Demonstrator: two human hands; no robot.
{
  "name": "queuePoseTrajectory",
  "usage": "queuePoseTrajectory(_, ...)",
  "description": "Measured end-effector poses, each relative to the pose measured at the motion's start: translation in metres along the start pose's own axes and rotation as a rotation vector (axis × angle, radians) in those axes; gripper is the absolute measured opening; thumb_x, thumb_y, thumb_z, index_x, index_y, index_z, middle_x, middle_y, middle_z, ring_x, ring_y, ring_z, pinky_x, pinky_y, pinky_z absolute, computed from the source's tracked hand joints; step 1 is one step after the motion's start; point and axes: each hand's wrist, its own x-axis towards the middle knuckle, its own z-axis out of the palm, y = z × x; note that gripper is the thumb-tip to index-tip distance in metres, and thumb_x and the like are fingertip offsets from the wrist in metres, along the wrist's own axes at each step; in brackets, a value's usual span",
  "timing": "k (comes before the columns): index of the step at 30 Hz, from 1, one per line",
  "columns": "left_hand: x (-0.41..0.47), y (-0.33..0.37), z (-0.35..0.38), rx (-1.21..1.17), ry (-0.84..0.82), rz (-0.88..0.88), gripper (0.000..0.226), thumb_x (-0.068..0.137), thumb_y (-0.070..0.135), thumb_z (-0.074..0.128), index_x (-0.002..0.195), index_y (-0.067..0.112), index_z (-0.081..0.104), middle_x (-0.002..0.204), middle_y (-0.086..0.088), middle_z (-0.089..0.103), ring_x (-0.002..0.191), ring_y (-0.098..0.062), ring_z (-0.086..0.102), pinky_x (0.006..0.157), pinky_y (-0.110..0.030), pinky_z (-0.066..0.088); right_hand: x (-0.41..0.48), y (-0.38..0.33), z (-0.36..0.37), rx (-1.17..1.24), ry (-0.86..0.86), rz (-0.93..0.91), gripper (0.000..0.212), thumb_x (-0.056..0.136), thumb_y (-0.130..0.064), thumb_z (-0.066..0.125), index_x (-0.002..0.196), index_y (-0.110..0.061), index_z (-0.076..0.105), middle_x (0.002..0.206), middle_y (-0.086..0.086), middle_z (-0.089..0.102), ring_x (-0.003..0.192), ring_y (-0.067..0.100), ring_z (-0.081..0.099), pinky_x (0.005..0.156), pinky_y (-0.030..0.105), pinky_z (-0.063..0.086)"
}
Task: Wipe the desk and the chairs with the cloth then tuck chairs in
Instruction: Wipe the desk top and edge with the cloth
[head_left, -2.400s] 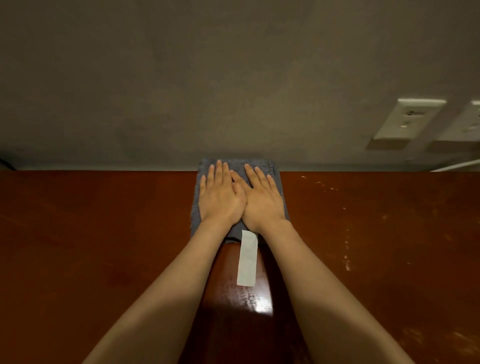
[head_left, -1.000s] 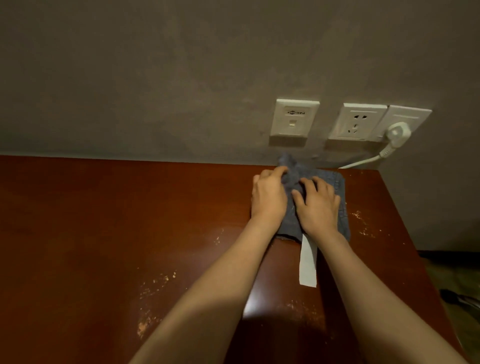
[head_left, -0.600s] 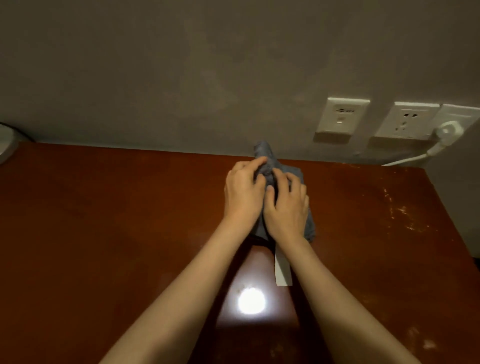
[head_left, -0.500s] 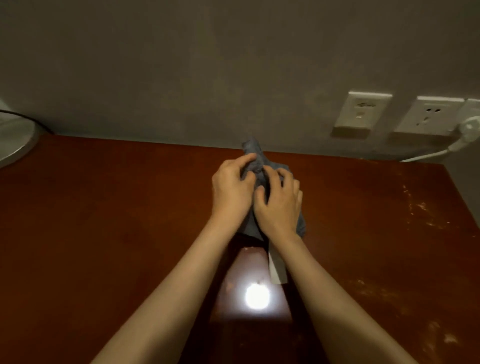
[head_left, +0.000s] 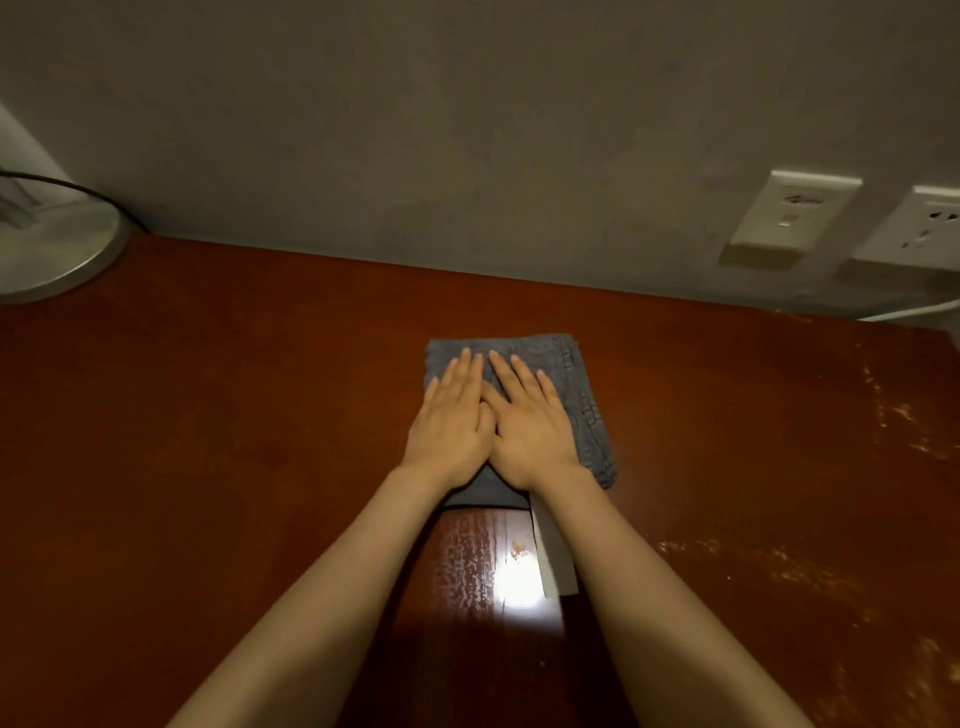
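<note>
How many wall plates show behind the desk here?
2: one wall plate above the desk's right end; a second plate beside it, cut by the frame edge. More may lie beyond.

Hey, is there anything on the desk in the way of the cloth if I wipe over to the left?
The left hand and right hand press flat on the cloth, with nothing between. Leftward, nothing visible stands on the desk until a round metal base at its far left corner. You would probably have to wipe around that.
</note>
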Motion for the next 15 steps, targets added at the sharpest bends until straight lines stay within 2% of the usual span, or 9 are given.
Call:
queuePoseTrajectory(3, 0.005, 0.022, 0.015, -0.007, 0.023, 0.016, 0.059, 0.099, 0.019, 0.024, 0.149, 0.012, -0.006, 0.158, -0.003, -0.009, 0.145, -0.011, -0.008, 0.114, -0.024, -0.010, -0.010, 0.023, -0.004, -0.029, 0.006, 0.050, 0.059, 0.094, -0.041, 0.015, 0.151, -0.029, 0.010, 0.159, -0.003, -0.007, 0.146, 0.016, -0.010, 0.116, 0.035, -0.009)
queuePoseTrajectory(7, 0.032, 0.065, 0.031, -0.012, -0.025, 0.115, 0.060, 0.099, 0.021, 0.028, 0.150, 0.010, -0.002, 0.158, -0.006, -0.004, 0.146, -0.013, -0.003, 0.116, -0.026, -0.006, -0.025, 0.069, -0.017, -0.033, 0.011, 0.205, 0.067, 0.085, -0.042, 0.008, 0.151, -0.032, 0.008, 0.159, -0.004, -0.009, 0.146, 0.016, -0.009, 0.116, 0.035, -0.007)
queuePoseTrajectory(9, 0.046, 0.090, 0.040, -0.023, -0.048, 0.188, 0.059, 0.099, 0.023, 0.029, 0.150, 0.010, 0.001, 0.159, -0.006, -0.002, 0.146, -0.014, -0.002, 0.116, -0.027, -0.004, -0.031, 0.094, -0.023, -0.058, 0.010, 0.298, 0.061, 0.091, -0.044, 0.011, 0.151, -0.032, 0.007, 0.159, -0.005, -0.010, 0.146, 0.016, -0.011, 0.116, 0.039, -0.007)
queuePoseTrajectory(11, 0.061, 0.114, 0.050, -0.025, -0.078, 0.260, 0.059, 0.100, 0.024, 0.028, 0.150, 0.010, 0.002, 0.159, -0.005, 0.000, 0.146, -0.013, -0.001, 0.116, -0.027, -0.003, -0.039, 0.119, -0.030, -0.085, 0.021, 0.393, 0.055, 0.098, -0.043, 0.022, 0.150, -0.034, 0.006, 0.159, -0.006, -0.011, 0.146, 0.017, -0.012, 0.115, 0.046, -0.008)
queuePoseTrajectory(15, 0.076, 0.155, 0.066, -0.061, -0.129, 0.335, 0.059, 0.100, 0.025, 0.030, 0.151, 0.012, 0.004, 0.159, -0.005, -0.003, 0.146, -0.014, -0.003, 0.116, -0.028, -0.003, -0.054, 0.155, -0.035, -0.063, 0.084, 0.554, 0.057, 0.099, -0.048, 0.026, 0.150, -0.036, 0.005, 0.159, -0.004, -0.010, 0.146, 0.018, -0.011, 0.113, 0.055, -0.008)
